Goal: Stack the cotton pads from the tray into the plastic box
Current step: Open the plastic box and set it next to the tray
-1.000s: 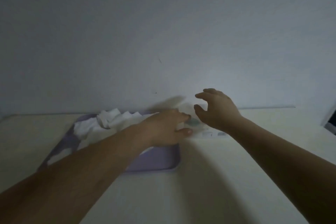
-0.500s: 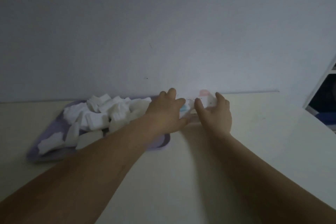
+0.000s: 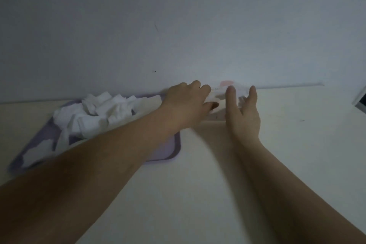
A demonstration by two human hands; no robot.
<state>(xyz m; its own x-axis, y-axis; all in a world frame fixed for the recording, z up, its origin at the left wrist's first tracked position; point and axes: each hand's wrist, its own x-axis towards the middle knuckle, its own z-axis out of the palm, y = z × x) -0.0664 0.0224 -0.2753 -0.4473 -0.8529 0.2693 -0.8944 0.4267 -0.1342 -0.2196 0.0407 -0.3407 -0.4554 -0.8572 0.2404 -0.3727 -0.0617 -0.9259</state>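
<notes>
Cotton pads (image 3: 103,113) lie heaped in the lavender tray (image 3: 164,150) at the left of the table (image 3: 198,194). Just right of it, by the far wall (image 3: 178,25), stands the clear plastic box (image 3: 224,88). The left hand (image 3: 188,103) pinches a white pad (image 3: 213,99) at the box. The right hand (image 3: 243,117) has its fingers straight and slightly spread against the box.
</notes>
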